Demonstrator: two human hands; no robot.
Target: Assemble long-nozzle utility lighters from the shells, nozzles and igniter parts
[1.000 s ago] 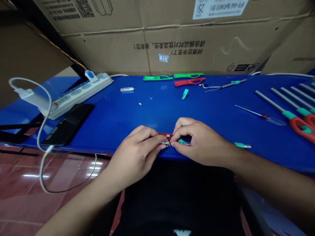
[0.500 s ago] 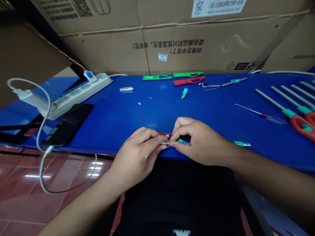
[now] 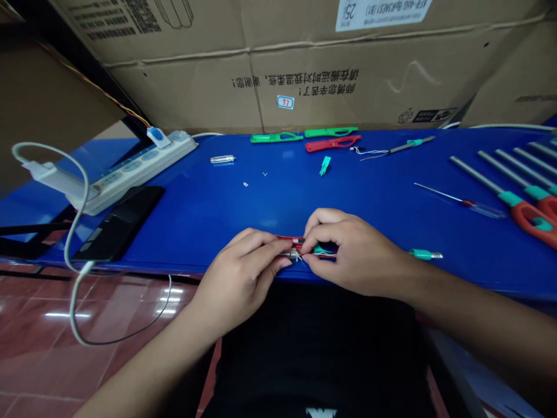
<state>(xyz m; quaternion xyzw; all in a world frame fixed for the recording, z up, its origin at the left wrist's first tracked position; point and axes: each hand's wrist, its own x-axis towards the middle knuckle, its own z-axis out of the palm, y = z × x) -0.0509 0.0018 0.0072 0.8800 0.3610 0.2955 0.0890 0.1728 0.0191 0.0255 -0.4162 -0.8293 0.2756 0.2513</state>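
As LH [image 3: 243, 267] holds red plastic [image 3: 297, 245], RH [image 3: 354, 252] pinches thin wires [image 3: 325, 253].

"How's the light?"
"Rather dim. Bright streaks on the tiled floor [image 3: 43, 366] suggest lamps overhead; the bench [image 3: 195, 215] shows just pale, blurry glare patches."
"Any shadows?"
"Soft ones. The shirt [image 3: 313, 348] sinks to near black, and the upper left corner is murky."
"Sharpness?"
"Large print on the cardboard box [image 3: 195, 93] reads clearly, but the small parts [image 3: 293, 253] at the fingers look soft. Towards the edges, the wide view stretches the forearms [image 3: 478, 307]."
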